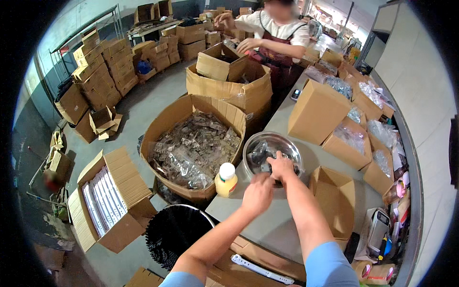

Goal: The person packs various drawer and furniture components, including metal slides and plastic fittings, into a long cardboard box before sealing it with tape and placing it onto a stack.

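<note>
A round metal bowl [271, 143] with small clear packets in it stands near the left edge of a grey table [272, 225]. My right hand [281, 166] reaches over the bowl's near rim, its fingers closed around a small dark piece. My left hand [258, 193] hovers just in front of the bowl, fingers curled, and what it holds is hidden. A small yellow bottle with a white cap [226, 180] stands at the table's edge to the left of my left hand.
A large open carton full of clear bagged parts [193, 148] sits left of the table, above a black bin [176, 234]. Open brown cartons [317, 111] line the table. Another person [275, 33] works at the far end. Stacked boxes [103, 71] fill the floor.
</note>
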Tool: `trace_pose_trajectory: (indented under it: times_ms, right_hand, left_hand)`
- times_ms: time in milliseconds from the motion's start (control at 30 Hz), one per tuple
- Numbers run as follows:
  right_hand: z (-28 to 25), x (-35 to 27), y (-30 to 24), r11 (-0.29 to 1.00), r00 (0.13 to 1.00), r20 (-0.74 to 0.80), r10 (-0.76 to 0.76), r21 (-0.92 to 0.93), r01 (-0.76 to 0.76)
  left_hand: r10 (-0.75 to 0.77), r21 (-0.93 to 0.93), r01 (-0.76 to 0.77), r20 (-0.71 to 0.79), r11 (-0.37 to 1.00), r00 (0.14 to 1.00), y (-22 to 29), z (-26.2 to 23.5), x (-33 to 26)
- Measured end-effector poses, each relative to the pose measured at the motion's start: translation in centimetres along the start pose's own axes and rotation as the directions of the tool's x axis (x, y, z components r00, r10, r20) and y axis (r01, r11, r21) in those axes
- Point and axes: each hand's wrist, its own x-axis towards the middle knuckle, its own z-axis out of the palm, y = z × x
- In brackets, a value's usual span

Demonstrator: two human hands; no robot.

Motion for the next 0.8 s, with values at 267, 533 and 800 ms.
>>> trace_pose_trajectory:
  times_ms: [267,533,800]
  right_hand:
    - [-0.7,-0.4,3.1,0.973,0.964,-0.267,0.003,0.222,0.058]
    - [-2.7,-3.8,10.4,0.548,0.929,-0.349,0.12,0.804,0.232]
    - [-0.2,-24.4,12.5,-0.401,0.935,-0.252,0.251,0.852,0.337]
  left_hand:
    - [-0.283,0.323,0.227,0.14,0.919,0.949,-6.7,7.9,9.9]
    - [-0.409,0.332,0.296,0.353,0.896,0.842,-6.2,9.1,9.8]
    - [-0.144,-0.192,0.18,0.187,0.965,0.972,2.7,3.5,5.3]
